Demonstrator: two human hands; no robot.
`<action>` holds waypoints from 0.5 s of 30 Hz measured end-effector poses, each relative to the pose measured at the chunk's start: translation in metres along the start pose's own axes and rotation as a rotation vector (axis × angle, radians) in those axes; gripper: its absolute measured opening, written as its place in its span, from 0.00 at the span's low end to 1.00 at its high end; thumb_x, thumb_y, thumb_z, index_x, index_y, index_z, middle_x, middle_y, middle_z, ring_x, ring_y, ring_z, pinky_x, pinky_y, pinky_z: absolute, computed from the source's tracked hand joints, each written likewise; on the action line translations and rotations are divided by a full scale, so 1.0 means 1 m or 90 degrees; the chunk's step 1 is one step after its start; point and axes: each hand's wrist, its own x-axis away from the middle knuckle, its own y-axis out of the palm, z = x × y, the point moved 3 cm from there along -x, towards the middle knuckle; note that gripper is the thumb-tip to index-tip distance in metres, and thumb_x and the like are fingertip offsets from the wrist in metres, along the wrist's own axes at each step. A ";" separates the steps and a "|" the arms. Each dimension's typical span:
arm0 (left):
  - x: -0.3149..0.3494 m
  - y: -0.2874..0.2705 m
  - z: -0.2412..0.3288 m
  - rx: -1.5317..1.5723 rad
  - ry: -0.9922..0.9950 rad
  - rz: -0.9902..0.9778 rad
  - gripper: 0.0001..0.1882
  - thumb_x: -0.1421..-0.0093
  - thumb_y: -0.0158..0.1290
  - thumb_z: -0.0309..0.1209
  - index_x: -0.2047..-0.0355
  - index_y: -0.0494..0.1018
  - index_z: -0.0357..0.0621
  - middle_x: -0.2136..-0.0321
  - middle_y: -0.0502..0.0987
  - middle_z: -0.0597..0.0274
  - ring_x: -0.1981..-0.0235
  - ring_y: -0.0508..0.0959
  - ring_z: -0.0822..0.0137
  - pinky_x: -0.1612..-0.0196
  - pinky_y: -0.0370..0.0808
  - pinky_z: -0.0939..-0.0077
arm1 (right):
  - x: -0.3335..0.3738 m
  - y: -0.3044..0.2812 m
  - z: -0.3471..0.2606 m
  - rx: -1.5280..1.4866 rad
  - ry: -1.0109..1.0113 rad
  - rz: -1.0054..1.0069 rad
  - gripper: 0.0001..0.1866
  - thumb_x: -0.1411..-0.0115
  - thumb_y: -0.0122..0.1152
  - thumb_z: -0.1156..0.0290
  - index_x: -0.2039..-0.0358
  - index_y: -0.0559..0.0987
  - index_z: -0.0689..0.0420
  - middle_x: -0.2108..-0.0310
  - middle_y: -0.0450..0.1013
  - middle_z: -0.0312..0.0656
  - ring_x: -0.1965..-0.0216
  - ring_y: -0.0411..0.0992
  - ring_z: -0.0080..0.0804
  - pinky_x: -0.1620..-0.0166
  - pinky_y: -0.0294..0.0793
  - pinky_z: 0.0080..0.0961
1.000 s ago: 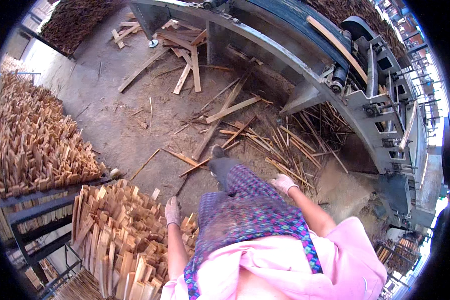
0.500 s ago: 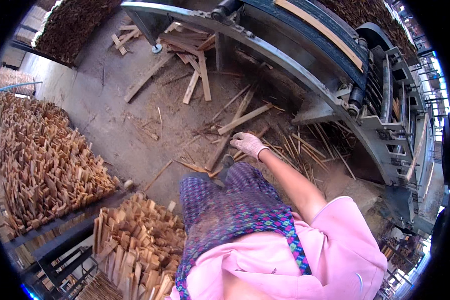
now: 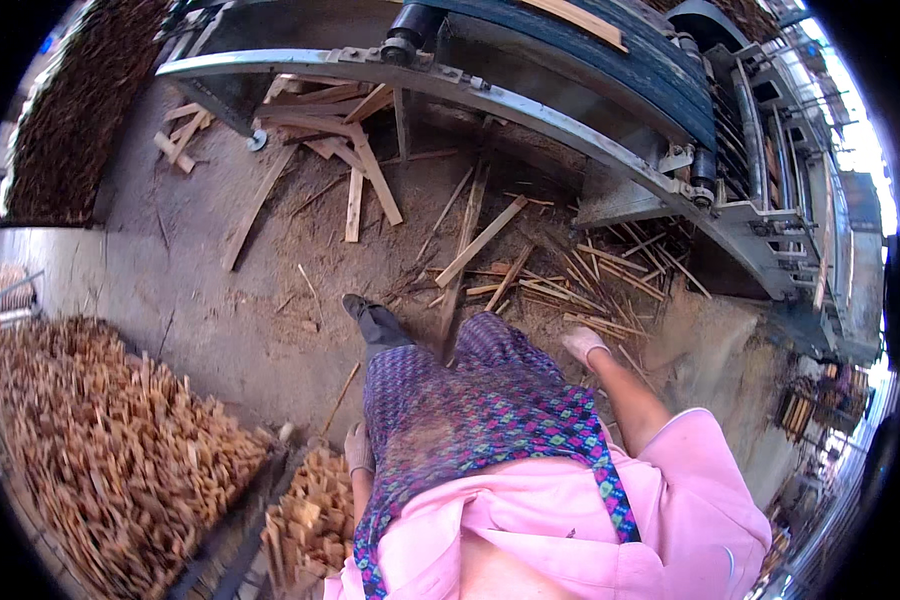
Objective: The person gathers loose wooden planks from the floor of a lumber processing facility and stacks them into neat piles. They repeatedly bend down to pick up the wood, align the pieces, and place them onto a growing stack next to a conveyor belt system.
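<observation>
My right hand, in a pale knitted glove, hangs beside my right thigh, above the loose thin wood strips on the floor. It holds nothing that I can see, and its fingers look loosely open. My left hand, gloved as well, hangs at my left hip beside a stack of short wood pieces. Its fingers point forward and seem loosely open, with nothing visible in them. A patterned apron covers my legs, and one dark shoe is stepping out ahead.
A machine with a curved metal frame and a dark blue belt spans the far side; a wood strip lies on the belt. Planks are heaped under it. A wide stack of upright wood pieces stands at left.
My right hand has moved back from in front of me to my right side. My left hand has come into view at my hip. My view has turned, and a foot now shows forward.
</observation>
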 end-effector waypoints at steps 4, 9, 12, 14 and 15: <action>-0.079 -0.051 -0.035 -0.110 -0.010 -0.024 0.27 0.33 0.50 0.48 0.44 0.77 0.39 0.47 0.80 0.40 0.45 0.79 0.47 0.43 0.74 0.61 | 0.047 -0.012 -0.089 -0.038 0.033 -0.005 0.25 0.33 0.45 0.53 0.54 0.84 0.58 0.50 0.78 0.58 0.45 0.74 0.58 0.42 0.73 0.47; -0.158 -0.146 0.008 -0.117 0.179 0.020 0.21 0.32 0.50 0.44 0.49 0.79 0.41 0.58 0.82 0.46 0.57 0.81 0.50 0.56 0.76 0.60 | 0.004 0.018 -0.229 -0.072 -0.103 0.047 0.26 0.34 0.48 0.51 0.53 0.83 0.58 0.51 0.77 0.61 0.47 0.75 0.61 0.42 0.73 0.50; -0.196 -0.207 -0.004 0.120 0.071 0.029 0.18 0.32 0.51 0.40 0.49 0.76 0.42 0.70 0.79 0.60 0.73 0.77 0.66 0.75 0.72 0.69 | 0.019 -0.059 -0.339 -0.100 -0.151 0.080 0.25 0.34 0.51 0.51 0.50 0.81 0.58 0.48 0.77 0.61 0.45 0.75 0.60 0.43 0.74 0.49; -0.184 -0.234 0.077 0.419 -0.027 0.015 0.25 0.31 0.54 0.38 0.37 0.68 0.42 0.71 0.75 0.67 0.78 0.68 0.79 0.80 0.63 0.84 | 0.032 -0.096 -0.370 -0.117 -0.156 0.077 0.26 0.34 0.53 0.50 0.48 0.80 0.58 0.48 0.77 0.61 0.44 0.75 0.59 0.41 0.73 0.48; -0.188 -0.248 0.086 0.428 -0.024 0.051 0.24 0.31 0.53 0.38 0.38 0.68 0.42 0.70 0.75 0.67 0.78 0.69 0.78 0.80 0.64 0.82 | 0.032 -0.106 -0.386 -0.109 -0.167 0.065 0.26 0.34 0.53 0.51 0.47 0.80 0.58 0.49 0.77 0.61 0.44 0.75 0.59 0.41 0.72 0.48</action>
